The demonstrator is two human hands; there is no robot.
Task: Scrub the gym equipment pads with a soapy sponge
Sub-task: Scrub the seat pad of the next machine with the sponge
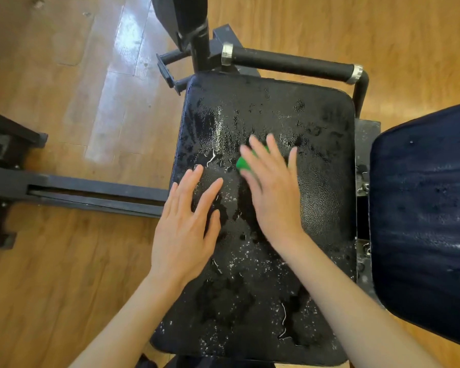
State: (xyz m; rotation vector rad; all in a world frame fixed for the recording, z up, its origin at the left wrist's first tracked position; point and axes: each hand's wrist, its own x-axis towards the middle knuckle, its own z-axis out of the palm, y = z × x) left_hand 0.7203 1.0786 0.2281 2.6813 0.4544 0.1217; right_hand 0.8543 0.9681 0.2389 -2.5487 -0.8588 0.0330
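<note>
A black padded seat point(316, 123) fills the middle of the view, wet and flecked with white suds. My right hand point(272, 189) lies on a green sponge point(243, 162) near the pad's centre, fingers straight and spread, pressing it down; only the sponge's left edge shows under the blurred fingers. My left hand point(186, 221) rests flat on the pad's left side, fingers straight, holding nothing.
A second dark padded cushion point(422, 208) stands to the right, wet too. A black foam-covered handle bar point(290, 62) crosses behind the seat. Dark metal frame rails point(91, 192) run left over the wooden floor point(64, 288).
</note>
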